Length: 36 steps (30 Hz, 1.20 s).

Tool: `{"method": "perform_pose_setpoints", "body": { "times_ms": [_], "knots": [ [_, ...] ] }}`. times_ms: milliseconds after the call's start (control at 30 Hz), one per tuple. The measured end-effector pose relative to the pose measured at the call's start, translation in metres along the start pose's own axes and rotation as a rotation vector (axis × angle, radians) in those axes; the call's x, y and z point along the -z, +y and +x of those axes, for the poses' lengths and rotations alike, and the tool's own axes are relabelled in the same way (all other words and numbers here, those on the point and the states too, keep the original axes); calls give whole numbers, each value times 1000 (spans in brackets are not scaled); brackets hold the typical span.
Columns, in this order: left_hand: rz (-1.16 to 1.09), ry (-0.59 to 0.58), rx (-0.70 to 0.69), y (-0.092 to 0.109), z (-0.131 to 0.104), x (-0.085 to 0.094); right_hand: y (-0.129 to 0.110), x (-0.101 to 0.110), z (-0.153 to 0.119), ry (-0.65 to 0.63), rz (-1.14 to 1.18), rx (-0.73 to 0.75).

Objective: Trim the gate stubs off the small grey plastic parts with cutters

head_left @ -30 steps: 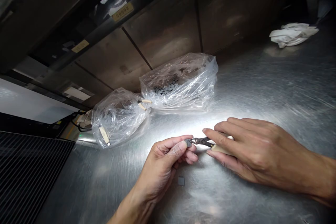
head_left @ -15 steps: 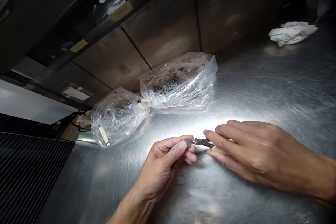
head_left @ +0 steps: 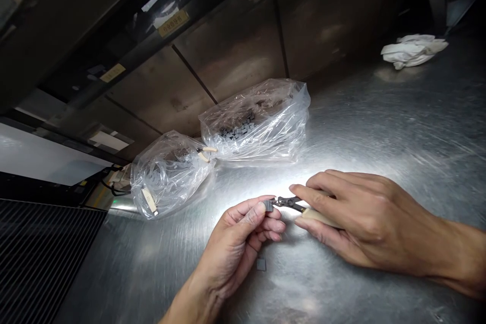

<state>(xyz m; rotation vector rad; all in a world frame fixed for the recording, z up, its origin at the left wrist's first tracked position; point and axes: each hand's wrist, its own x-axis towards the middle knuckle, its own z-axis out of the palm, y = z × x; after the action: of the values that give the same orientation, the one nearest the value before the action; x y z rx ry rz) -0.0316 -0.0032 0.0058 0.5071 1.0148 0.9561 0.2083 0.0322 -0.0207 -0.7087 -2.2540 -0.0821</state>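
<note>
Between thumb and fingers, my left hand [head_left: 243,233] pinches a small grey ribbed piece [head_left: 268,206]. My right hand [head_left: 360,217] is wrapped round the cream handles of a pair of nippers [head_left: 288,202], whose dark jaws point left. Their tips meet the right edge of the grey piece; whether they bite into it is too small to tell. A flat grey square piece [head_left: 261,264] lies on the metal table just below my left hand.
A clear plastic bag [head_left: 281,136] with several small grey pieces stands at the back. Left of it sits another clear bag [head_left: 170,177], with cream-handled nippers [head_left: 207,154] at its edge. A crumpled white cloth [head_left: 413,51] lies back right. A dark ribbed panel [head_left: 41,253] is at left.
The nippers' handles appear spread a little wider, and the right hand's fingers have loosened slightly. The left hand still holds the grey piece. The whole view has shifted a little.
</note>
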Motion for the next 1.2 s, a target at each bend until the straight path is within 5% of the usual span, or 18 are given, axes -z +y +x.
{"method": "perform_pose_setpoints", "body": {
  "times_ms": [1200],
  "knots": [
    [161, 30, -42, -2, 0, -2, -5, 1, -3, -78, 29, -12]
  ]
}}
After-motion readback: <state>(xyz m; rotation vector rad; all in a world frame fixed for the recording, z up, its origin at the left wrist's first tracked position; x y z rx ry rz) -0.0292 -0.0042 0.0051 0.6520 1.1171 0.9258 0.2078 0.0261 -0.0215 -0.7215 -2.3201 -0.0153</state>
